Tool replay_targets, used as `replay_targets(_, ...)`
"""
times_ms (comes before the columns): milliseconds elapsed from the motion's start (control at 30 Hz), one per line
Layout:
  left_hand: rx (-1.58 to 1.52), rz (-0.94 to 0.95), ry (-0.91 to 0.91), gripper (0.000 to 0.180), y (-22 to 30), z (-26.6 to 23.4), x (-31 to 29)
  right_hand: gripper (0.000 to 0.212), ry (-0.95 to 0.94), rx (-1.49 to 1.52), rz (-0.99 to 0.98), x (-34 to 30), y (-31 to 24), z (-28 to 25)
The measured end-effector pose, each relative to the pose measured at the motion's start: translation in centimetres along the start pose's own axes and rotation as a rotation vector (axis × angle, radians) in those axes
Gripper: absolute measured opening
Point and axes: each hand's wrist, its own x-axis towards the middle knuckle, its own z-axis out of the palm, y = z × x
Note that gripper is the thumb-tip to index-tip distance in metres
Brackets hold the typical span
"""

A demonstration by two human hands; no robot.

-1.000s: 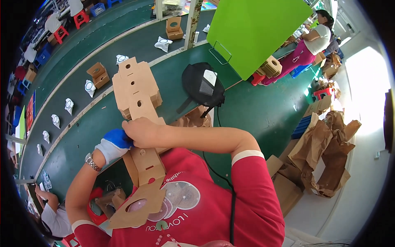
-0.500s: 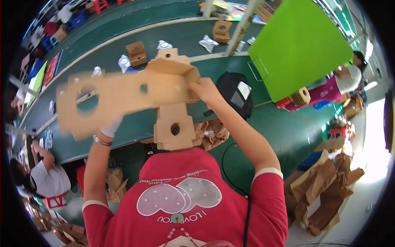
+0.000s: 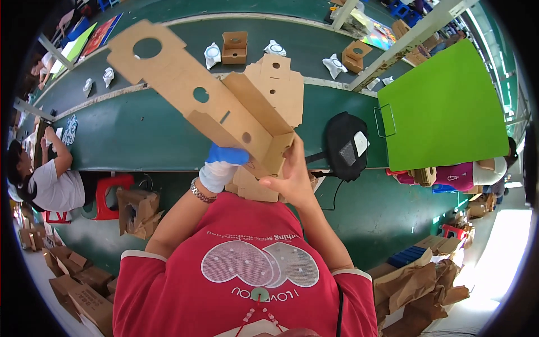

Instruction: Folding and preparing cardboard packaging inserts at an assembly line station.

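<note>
A partly folded brown cardboard box (image 3: 247, 121) is held up over the table's near edge. Its long flap with round holes stretches toward the far left, while two walls stand raised at its near right end. From below, my left hand (image 3: 222, 165), in a blue and white glove, grips the box's near left side; its fingertips are partly hidden. My bare right hand (image 3: 292, 177) wraps round the near right corner, thumb toward me. Behind the box lies a flat cardboard blank (image 3: 289, 92). Another cardboard piece (image 3: 252, 188) shows below my hands, against the table edge.
A black bag (image 3: 339, 140) lies to the right on the green table (image 3: 123, 135), near a green board (image 3: 443, 112). Small open boxes (image 3: 234, 49) and white-wrapped items (image 3: 335, 66) sit beyond a rail. A person (image 3: 53, 168) works at the left.
The box's long flap has swung from pointing left to pointing far left. My right hand has come lower and nearer to me, and my left hand has moved right. The view has shifted too.
</note>
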Motion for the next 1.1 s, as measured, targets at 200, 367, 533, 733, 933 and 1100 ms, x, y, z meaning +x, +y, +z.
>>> replay_targets(200, 0.023, -0.081, 0.006, 0.034, -1.1, 0.7, -0.9, 0.095, 0.257, -0.101, 0.045, -1.1, 1.2, 0.6)
replay_targets(367, -0.166, -0.158, 0.034, 0.028, -3.3, -4.6, -1.0, 0.092, 0.014, 0.164, 0.096, -1.0, 2.7, -2.8)
replay_targets(533, 0.362, -0.255, 0.042, 0.037, -4.4, -7.3, -1.9, 0.055, 0.154, 0.423, 0.402, 0.7, 2.9, -1.4)
replay_targets(733, 0.954, 0.028, 0.038, 0.06, -0.4, -3.7, -3.2, 0.042, 0.219, -0.398, 0.073, -1.6, 7.7, -0.7)
replay_targets(933, 0.893, -0.013, 0.089, 0.058, -2.1, -3.8, -4.5, 0.018, 0.178, -0.559, 0.104, -2.7, 8.3, -1.5)
replay_targets(1100, 0.855, 0.031, 0.023, 0.035, -3.8, -4.8, -4.2, 0.017, 0.248, -0.554, 0.097, -2.3, 8.6, -0.9)
